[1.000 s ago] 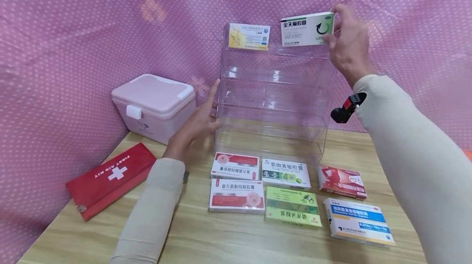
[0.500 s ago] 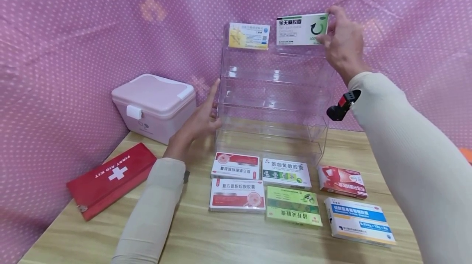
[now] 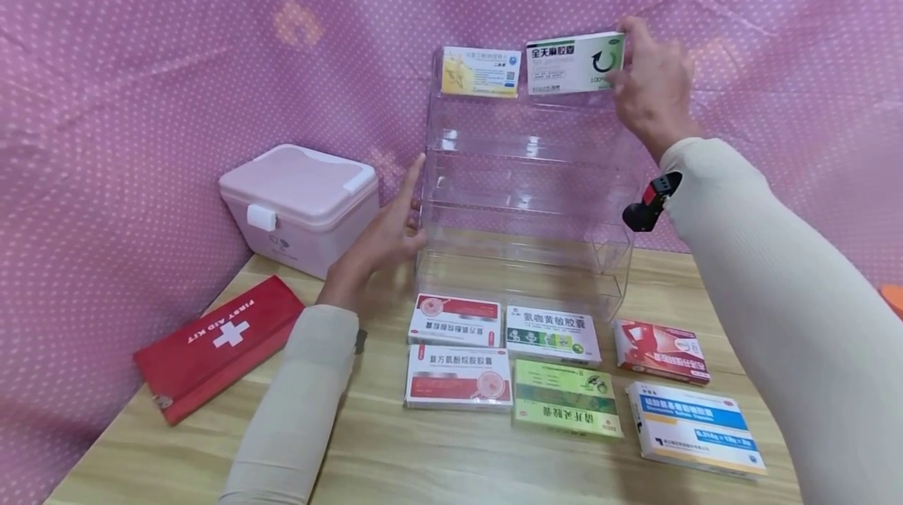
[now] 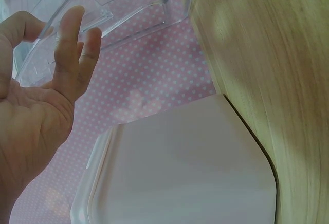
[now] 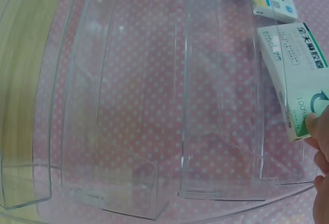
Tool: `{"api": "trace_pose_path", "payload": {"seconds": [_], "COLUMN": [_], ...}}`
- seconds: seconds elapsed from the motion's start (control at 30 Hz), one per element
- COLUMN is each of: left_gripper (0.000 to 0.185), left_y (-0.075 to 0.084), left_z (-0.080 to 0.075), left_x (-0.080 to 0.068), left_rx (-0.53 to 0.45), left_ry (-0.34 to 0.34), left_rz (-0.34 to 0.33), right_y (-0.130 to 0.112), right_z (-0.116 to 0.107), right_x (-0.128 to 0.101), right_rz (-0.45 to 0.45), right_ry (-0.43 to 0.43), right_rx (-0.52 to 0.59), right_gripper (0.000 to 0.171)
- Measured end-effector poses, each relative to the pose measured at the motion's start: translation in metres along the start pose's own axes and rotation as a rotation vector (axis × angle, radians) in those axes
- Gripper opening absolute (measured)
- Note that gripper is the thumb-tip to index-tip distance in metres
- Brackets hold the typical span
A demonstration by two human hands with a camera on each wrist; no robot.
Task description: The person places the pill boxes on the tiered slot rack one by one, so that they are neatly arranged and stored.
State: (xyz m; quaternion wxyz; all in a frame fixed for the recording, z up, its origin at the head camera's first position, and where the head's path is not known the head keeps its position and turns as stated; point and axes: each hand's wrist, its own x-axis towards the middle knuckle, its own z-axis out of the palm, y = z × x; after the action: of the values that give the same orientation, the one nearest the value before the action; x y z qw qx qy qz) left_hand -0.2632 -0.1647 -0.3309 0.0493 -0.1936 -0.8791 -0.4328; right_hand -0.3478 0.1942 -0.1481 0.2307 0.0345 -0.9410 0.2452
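Observation:
A clear acrylic tiered display rack (image 3: 522,191) stands on the wooden table. My right hand (image 3: 652,89) pinches the right end of a white and green medicine box (image 3: 573,66) at the top tier. In the right wrist view that box (image 5: 293,75) sits tilted behind the tier's clear front lip, thumb on its printed face. Beside it on the same tier stands a yellow and white medicine box (image 3: 481,72). My left hand (image 3: 384,234) touches the rack's left side; in the left wrist view its fingers (image 4: 67,49) are extended, lightly bent, against the clear side panel.
Before the rack lie several medicine boxes, among them a green one (image 3: 567,397), a red one (image 3: 663,350) and a blue and white one (image 3: 694,426). A pink lidded case (image 3: 299,207) and a red first aid pouch (image 3: 219,348) are at left. Dotted pink cloth (image 3: 141,58) hangs behind.
My right hand has moved left and slightly down with the white and green medicine box, bringing it closer to the yellow and white one. My left hand stays at the rack's side.

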Motion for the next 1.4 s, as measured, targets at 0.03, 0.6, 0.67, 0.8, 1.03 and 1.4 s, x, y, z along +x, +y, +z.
{"api": "trace_pose_path", "payload": {"seconds": [0.03, 0.6, 0.67, 0.8, 1.03, 1.4], "left_gripper": [0.124, 0.125, 0.125, 0.125, 0.124, 0.123], "left_y": [0.0, -0.003, -0.003, -0.004, -0.001, 0.002], "left_z": [0.0, 0.003, 0.003, 0.003, 0.002, 0.001], "left_x": [0.0, -0.004, -0.005, -0.006, -0.002, 0.0], "left_rx": [0.0, -0.008, -0.012, -0.02, -0.004, -0.006], "left_ry": [-0.001, -0.005, -0.006, -0.008, -0.009, -0.011], "left_rz": [0.003, -0.015, -0.02, -0.019, -0.014, -0.035], "right_y": [0.001, 0.0, -0.001, 0.0, 0.005, 0.012], "right_z": [0.0, 0.009, 0.01, 0.013, 0.014, 0.015], "right_x": [0.0, 0.004, 0.005, 0.005, 0.003, -0.006], "right_rz": [0.001, 0.053, 0.052, 0.032, 0.014, -0.052], "right_ry": [0.002, -0.002, -0.009, -0.021, -0.002, -0.03], "right_rx": [-0.001, 0.047, 0.054, 0.028, -0.003, -0.064], "right_gripper": [0.064, 0.064, 0.064, 0.058, 0.051, 0.075]}}
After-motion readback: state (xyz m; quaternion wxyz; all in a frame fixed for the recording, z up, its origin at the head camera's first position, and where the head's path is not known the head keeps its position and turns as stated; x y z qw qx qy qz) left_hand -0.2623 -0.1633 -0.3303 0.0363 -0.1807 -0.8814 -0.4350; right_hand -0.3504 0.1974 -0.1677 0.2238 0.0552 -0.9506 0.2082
